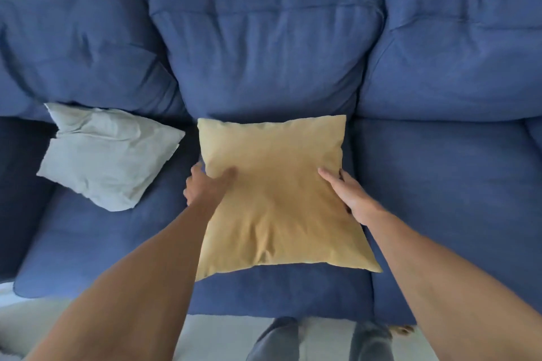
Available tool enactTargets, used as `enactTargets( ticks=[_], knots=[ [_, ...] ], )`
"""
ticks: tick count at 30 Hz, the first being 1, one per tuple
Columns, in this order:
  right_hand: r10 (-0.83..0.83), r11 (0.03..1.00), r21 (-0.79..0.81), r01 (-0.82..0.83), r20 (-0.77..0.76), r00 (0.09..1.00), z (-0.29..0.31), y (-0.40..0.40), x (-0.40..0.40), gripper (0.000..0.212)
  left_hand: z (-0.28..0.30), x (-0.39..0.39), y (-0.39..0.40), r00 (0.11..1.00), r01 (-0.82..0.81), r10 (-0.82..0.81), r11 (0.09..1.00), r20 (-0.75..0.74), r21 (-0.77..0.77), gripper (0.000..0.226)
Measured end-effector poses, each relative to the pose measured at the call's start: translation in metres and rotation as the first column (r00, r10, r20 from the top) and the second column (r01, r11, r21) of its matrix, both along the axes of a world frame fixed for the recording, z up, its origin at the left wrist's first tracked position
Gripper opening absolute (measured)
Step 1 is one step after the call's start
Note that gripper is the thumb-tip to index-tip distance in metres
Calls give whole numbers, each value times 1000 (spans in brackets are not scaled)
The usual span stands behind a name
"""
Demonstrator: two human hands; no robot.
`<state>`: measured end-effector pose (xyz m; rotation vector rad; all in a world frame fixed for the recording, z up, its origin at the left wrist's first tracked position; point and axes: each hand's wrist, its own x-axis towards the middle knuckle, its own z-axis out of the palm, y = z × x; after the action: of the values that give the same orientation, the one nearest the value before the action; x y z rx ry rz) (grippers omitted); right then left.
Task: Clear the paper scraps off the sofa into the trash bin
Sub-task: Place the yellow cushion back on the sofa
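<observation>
While both hands grip the square mustard-yellow fabric cushion [275,193] on the blue sofa's [440,184] middle seat, left hand [205,184] closed on its left edge and right hand [350,196] on its right, no paper scraps or trash bin show, so any scraps probably lie beneath it.

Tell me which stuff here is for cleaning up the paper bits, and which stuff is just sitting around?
For the job:
sofa, where scraps would lie, though none show
left hand and right hand, both gripping the yellow pillow

Just lying about:
grey pillow on the left seat

No paper scraps or trash bin in view.
</observation>
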<state>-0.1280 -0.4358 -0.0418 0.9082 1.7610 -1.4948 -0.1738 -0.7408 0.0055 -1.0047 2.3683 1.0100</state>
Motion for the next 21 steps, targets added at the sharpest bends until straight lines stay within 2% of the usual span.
enactTargets(
  ticks=[1, 2, 4, 7, 9, 12, 15, 17, 21],
  knots=[
    [-4, 1000, -10, 4, 21, 1000, -7, -3, -3, 115, -7, -2, -11, 995, -73, 67, 994, 69, 87, 128],
    [-10, 1000, -26, 11, 42, 999, -11, -4, -5, 112, -13, -4, -20, 984, -133, 107, 973, 141, 188, 137],
    [-24, 996, -84, 28, 51, 998, -10, 0, -5, 95, -21, -3, -28, 959, -175, 76, 918, 274, 355, 129],
    [-69, 978, -196, 70, 10, 998, 8, 21, 8, 78, -16, -1, -15, 943, -115, -46, 884, 328, 453, 108],
    [-126, 967, -226, 120, -13, 992, 29, 53, 28, 68, 5, -2, 22, 936, -29, -161, 851, 313, 525, 94],
    [-257, 951, -190, 244, -49, 965, 49, 102, 62, 64, 36, -1, 85, 923, 47, -274, 779, 272, 625, 79],
    [-404, 912, -134, 387, -146, 903, 82, 178, 92, 65, 57, -3, 173, 907, 135, -366, 722, 209, 678, 86],
    [-452, 892, -90, 443, -216, 865, 105, 235, 107, 57, 67, -3, 239, 894, 201, -422, 677, 149, 708, 86],
    [-486, 854, 17, 521, -333, 808, 129, 328, 107, 51, 74, -6, 344, 903, 286, -430, 616, 10, 734, 90]
  ],
)
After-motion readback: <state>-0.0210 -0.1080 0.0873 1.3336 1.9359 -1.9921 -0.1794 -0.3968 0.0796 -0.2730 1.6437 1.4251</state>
